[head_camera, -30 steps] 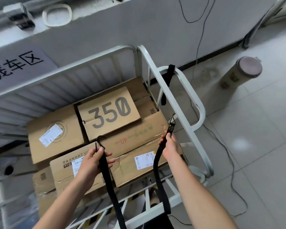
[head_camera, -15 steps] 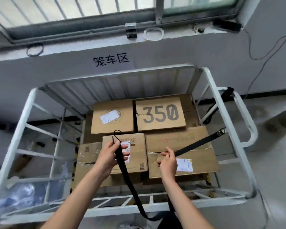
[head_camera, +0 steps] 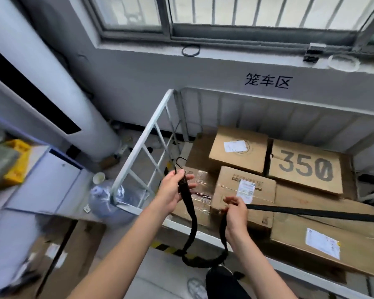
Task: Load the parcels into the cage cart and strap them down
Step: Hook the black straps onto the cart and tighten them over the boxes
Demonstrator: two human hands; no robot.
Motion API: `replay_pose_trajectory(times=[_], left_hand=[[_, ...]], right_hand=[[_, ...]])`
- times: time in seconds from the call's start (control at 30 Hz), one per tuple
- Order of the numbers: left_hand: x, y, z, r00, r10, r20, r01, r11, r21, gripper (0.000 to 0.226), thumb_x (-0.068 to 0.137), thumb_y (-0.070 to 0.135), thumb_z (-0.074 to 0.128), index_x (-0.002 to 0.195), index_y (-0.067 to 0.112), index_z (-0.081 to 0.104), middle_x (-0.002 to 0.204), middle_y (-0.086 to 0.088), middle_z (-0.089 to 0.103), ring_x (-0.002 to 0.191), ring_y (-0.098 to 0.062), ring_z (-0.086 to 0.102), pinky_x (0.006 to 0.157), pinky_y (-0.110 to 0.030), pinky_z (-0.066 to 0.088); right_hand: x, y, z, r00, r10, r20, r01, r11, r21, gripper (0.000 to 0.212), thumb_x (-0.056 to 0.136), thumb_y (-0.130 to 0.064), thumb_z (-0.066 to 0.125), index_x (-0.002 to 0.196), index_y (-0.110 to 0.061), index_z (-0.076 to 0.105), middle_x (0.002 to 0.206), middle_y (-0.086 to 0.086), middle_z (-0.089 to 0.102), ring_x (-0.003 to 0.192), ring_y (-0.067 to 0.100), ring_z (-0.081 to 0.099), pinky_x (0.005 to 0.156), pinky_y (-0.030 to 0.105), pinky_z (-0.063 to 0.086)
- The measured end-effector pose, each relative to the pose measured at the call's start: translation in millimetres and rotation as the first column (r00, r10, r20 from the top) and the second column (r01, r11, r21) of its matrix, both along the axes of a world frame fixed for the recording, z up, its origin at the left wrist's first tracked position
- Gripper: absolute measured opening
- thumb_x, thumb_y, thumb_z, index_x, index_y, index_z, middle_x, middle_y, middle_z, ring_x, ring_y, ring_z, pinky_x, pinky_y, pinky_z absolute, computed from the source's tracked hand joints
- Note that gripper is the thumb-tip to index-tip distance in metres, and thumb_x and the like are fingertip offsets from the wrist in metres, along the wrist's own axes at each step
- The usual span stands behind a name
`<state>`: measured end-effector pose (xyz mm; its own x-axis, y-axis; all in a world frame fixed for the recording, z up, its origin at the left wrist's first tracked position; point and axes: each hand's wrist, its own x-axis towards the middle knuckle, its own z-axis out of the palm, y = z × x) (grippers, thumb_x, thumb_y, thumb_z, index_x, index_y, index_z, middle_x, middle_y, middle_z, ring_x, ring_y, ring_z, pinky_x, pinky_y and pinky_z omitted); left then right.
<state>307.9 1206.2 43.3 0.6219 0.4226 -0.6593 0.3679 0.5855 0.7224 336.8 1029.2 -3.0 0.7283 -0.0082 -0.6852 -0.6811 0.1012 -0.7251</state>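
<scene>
Several cardboard parcels fill the white cage cart (head_camera: 143, 137); one box reads "350" (head_camera: 306, 166), another carries a white label (head_camera: 246, 196). A black strap (head_camera: 315, 213) runs taut across the parcels from the right edge of the view to my right hand (head_camera: 235, 214), which grips it. From there the strap sags in a loop below the cart's front rail and rises to my left hand (head_camera: 175, 188), which holds the free end with its black hook (head_camera: 178, 164) near the cart's left side panel.
A large white pipe (head_camera: 58, 87) and a cabinet stand at the left. A water bottle (head_camera: 105, 198) and paper cup sit on the floor by the cart's left corner. Cardboard boxes (head_camera: 67, 251) lie at lower left. A wall with a window is behind the cart.
The view has swung left, from the cart's right side to its left. The strap's far end stays at the right side; my left hand carries the hook end toward the left panel.
</scene>
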Motion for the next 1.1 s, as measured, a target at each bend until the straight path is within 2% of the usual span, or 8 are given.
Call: replay_pose_trajectory(times=[0.1,0.27,0.4,0.57,0.7,0.8,0.93,1.1], left_hand=[[-3.6,33.3,-6.9,0.999,0.042,0.010,-0.042,0.999,-0.011,0.011,0.105,0.020,0.049,0.107,0.010,0.054,0.090,-0.007,0.077,0.078,-0.027,0.074,0.061,-0.038,0.062],[1.4,81.8,-28.1,0.996,0.088,-0.016,-0.089,0.993,-0.074,0.008,0.106,0.018,0.046,0.105,0.012,0.051,0.092,-0.006,0.078,0.082,-0.022,0.074,0.087,-0.047,0.055],[19.4,128.9,-49.7,0.997,0.040,-0.059,-0.046,0.995,-0.092,0.013,0.106,0.020,0.045,0.110,0.011,0.054,0.109,-0.003,0.075,0.111,-0.022,0.065,0.092,-0.043,0.049],[45.4,173.8,-73.6,0.993,0.044,-0.106,-0.052,0.996,-0.066,0.018,0.105,0.021,0.048,0.115,0.008,0.055,0.112,0.002,0.075,0.106,-0.028,0.068,0.072,-0.040,0.053],[64.6,208.0,-89.9,0.990,0.042,-0.131,-0.053,0.995,-0.084,0.015,0.104,0.020,0.049,0.113,0.008,0.051,0.117,0.000,0.074,0.104,-0.024,0.068,0.103,-0.052,0.046],[79.6,223.1,-90.0,0.994,-0.031,-0.108,0.022,0.997,-0.079,0.006,0.102,0.014,0.053,0.104,0.011,0.057,0.118,-0.007,0.070,0.096,-0.023,0.068,0.083,-0.037,0.051],[95.3,260.9,-88.8,0.969,-0.222,-0.108,0.224,0.975,0.009,0.015,0.101,0.014,0.054,0.108,0.025,0.060,0.120,0.000,0.067,0.121,-0.020,0.060,0.107,-0.037,0.042],[87.2,356.1,-87.7,0.924,-0.359,-0.129,0.372,0.922,0.102,0.022,0.103,0.019,0.051,0.122,0.013,0.061,0.114,-0.008,0.073,0.108,-0.019,0.068,0.099,-0.032,0.050]], right_hand=[[-1.8,45.1,5.9,0.999,0.022,0.028,-0.023,0.999,0.033,0.034,0.094,0.013,0.031,0.097,-0.006,0.059,0.092,0.012,0.059,0.063,0.017,0.054,0.056,0.024,0.050],[3.0,120.2,4.1,0.983,0.155,0.099,-0.155,0.988,-0.008,0.029,0.094,0.007,0.038,0.096,-0.010,0.061,0.096,0.010,0.064,0.062,0.013,0.053,0.057,0.026,0.043],[19.6,184.1,-4.6,0.932,0.333,0.145,-0.339,0.941,0.015,0.013,0.098,-0.016,0.055,0.101,-0.014,0.068,0.096,0.009,0.069,0.066,0.013,0.056,0.055,0.022,0.042],[44.2,252.1,-21.0,0.882,0.454,0.129,-0.464,0.884,0.057,0.017,0.094,-0.028,0.067,0.103,-0.015,0.071,0.085,0.003,0.070,0.058,0.007,0.054,0.049,0.018,0.040],[61.5,284.7,-38.9,0.799,0.601,0.030,-0.600,0.800,-0.019,0.011,0.093,-0.020,0.066,0.102,-0.015,0.064,0.083,0.005,0.068,0.049,0.009,0.053,0.046,0.020,0.037],[76.6,298.5,-49.2,0.809,0.579,0.099,-0.574,0.815,-0.076,0.006,0.094,-0.013,0.064,0.095,-0.018,0.066,0.076,0.004,0.068,0.047,0.010,0.055,0.044,0.021,0.037],[105.6,326.7,-70.6,0.843,0.504,0.188,-0.468,0.860,-0.205,0.012,0.094,-0.016,0.062,0.096,-0.023,0.071,0.064,-0.009,0.062,0.050,0.010,0.051,0.048,0.021,0.037],[141.9,355.4,-111.8,0.853,0.503,0.142,-0.417,0.819,-0.395,0.019,0.096,-0.026,0.054,0.106,-0.026,0.071,0.079,-0.013,0.066,0.064,0.007,0.051,0.063,0.028,0.039]])
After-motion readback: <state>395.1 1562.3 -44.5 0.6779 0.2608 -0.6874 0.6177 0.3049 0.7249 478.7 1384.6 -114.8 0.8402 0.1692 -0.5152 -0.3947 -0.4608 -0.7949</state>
